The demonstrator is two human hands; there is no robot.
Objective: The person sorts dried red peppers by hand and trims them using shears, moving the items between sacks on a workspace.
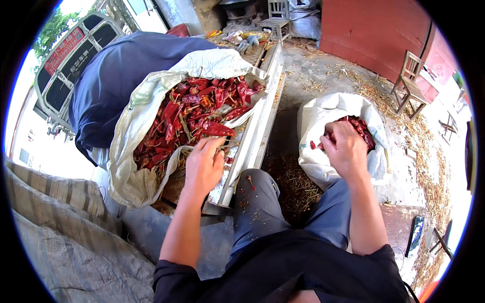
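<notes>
Dried red chillies [182, 110] fill a wide-mouthed white woven sack [127, 151] that lies open on a bench on the left. My left hand [206, 161] is at the sack's near right edge, fingers curled, just below a large chilli [218, 129]; whether the fingertips grip it or its stem cannot be made out. My right hand [345, 146] is over the mouth of a second white woven sack [318, 113], which stands on the floor to the right. Dark red chilli pieces [360, 128] lie inside it. The right fingers point down and are partly hidden, so their hold is unclear.
A metal-edged bench [271, 98] runs beside my left knee, with gloves [246, 43] at its far end. A dark blue cloth bundle [125, 72] stands behind the chilli sack. Stems litter the floor. Small wooden chairs [411, 85] and a phone [415, 236] are on the right.
</notes>
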